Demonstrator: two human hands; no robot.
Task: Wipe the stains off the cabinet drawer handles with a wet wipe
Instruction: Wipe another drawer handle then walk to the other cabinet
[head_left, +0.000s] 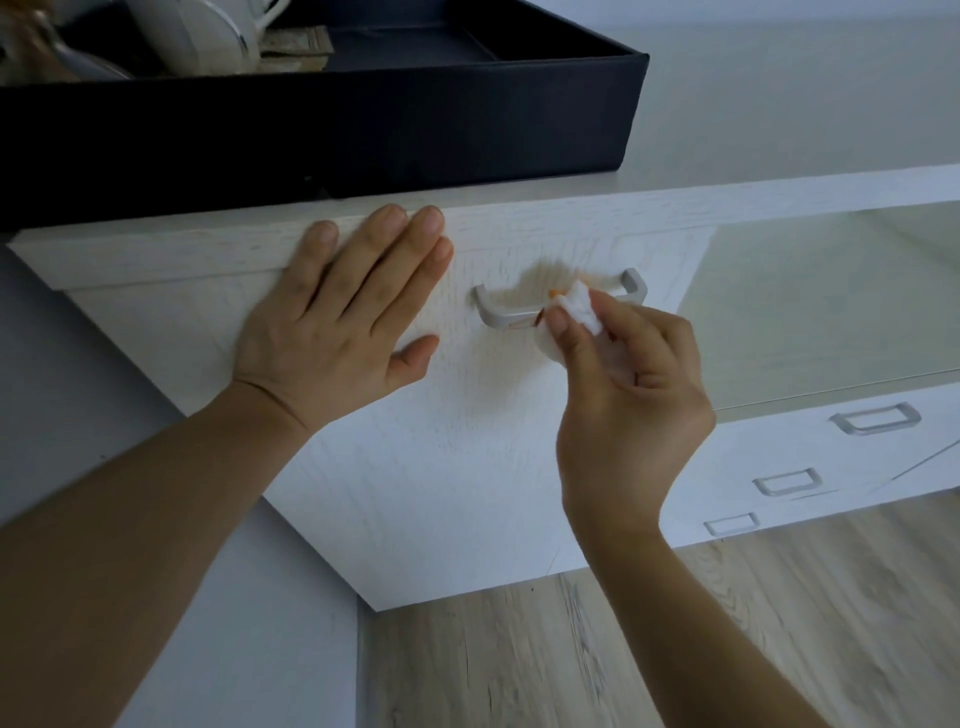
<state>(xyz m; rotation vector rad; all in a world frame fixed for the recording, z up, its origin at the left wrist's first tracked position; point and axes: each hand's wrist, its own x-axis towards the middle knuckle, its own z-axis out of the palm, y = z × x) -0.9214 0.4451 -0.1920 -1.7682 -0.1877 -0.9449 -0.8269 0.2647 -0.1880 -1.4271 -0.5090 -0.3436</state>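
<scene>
A silver bar handle (506, 312) is mounted on the white drawer front (441, 426). A brownish-orange stain (550, 273) smears the wood just above and behind the handle. My right hand (628, 400) pinches a crumpled white wet wipe (579, 309) between thumb and fingers and presses it against the middle of the handle; the wipe has an orange mark at its top edge. My left hand (343, 312) lies flat with fingers spread against the drawer front, left of the handle, fingertips at the cabinet's top edge.
A black box tray (363, 124) holding a white kettle (208, 31) sits on the cabinet top, overhanging toward me. Three more silver handles (875, 418) show on lower drawers at the right. Wood-look floor (623, 649) lies below, a grey wall at the left.
</scene>
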